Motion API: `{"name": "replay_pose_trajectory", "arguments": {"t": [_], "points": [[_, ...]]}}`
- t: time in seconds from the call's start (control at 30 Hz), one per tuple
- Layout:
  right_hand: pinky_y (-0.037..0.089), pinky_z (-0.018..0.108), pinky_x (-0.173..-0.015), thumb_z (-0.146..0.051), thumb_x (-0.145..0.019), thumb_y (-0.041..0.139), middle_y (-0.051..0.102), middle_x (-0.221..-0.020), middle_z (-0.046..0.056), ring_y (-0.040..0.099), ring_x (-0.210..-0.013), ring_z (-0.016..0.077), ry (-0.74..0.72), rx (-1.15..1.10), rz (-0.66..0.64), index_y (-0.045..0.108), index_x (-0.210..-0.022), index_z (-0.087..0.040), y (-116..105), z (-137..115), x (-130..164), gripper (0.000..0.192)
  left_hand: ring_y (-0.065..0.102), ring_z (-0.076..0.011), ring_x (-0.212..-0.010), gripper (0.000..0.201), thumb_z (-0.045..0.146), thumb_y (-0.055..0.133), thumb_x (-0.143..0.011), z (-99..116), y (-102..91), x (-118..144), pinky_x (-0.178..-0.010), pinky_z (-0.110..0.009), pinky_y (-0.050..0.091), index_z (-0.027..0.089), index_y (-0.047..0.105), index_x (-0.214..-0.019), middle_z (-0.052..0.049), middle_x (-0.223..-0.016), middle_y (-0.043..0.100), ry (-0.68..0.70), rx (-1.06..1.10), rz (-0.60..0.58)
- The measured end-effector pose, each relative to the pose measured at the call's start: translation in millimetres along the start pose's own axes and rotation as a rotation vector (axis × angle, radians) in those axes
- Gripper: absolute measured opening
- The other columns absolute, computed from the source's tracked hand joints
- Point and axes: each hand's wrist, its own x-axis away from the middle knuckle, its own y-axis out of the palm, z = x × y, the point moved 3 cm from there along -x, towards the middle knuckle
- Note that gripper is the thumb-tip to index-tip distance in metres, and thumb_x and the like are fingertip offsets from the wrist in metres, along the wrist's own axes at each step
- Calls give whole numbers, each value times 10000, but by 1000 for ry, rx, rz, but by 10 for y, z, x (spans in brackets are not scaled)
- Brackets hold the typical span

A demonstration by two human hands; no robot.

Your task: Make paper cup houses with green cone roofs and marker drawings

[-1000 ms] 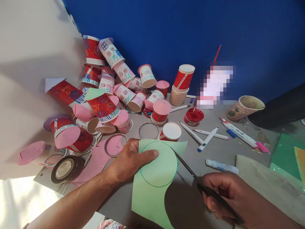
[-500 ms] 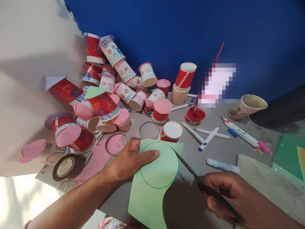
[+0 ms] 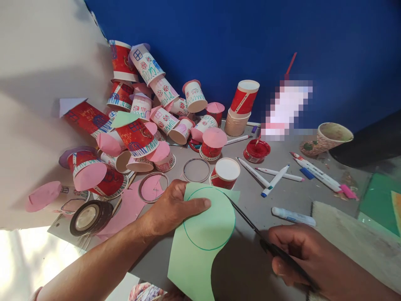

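Pale green paper (image 3: 191,263) with a circle drawn on it in green line hangs over the table, its right edge cut in a curve along the circle. My left hand (image 3: 178,209) is closed on its upper left part, thumb on top and fingers hidden underneath. In my right hand (image 3: 297,255) is a pair of black-handled scissors (image 3: 250,221), fingers wrapped round the handles. The blades point up and left, their tips at the circle's upper right edge. A white-topped red paper cup (image 3: 224,173) stands just beyond the paper.
Decorated paper cups (image 3: 138,138) with pink, purple and green paper tops are piled at the left. Behind stands a cup stack (image 3: 239,117). Several markers (image 3: 275,182), a glue stick (image 3: 293,216) and a red paint jar (image 3: 257,150) lie right. Tape rolls (image 3: 89,218) sit left.
The green paper's lower part has shifted slightly left and tilted a little. Both hands stay almost in place, with the scissor tips at the same spot on the circle.
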Motion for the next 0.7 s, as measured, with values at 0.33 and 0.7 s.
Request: {"name": "replay_pose_trajectory", "arguments": {"t": [0.33, 0.7], "points": [[181, 250, -521, -447, -817, 724, 307, -553, -80, 220, -548, 78, 13, -55, -37, 288, -604, -210, 16, 58, -8, 540, 621, -120, -551, 228, 365, 810, -791, 84, 62, 16, -521, -200, 519, 140, 789, -764, -25, -666, 699, 67, 27, -69], [194, 248, -527, -454, -835, 742, 356, -566, -81, 256, -558, 78, -11, -100, -71, 286, -616, -218, 10, 84, 7, 559, 615, -107, -562, 146, 276, 791, -801, 135, 86, 14, -543, -193, 520, 134, 787, -766, -13, -678, 696, 72, 73, -149]]}}
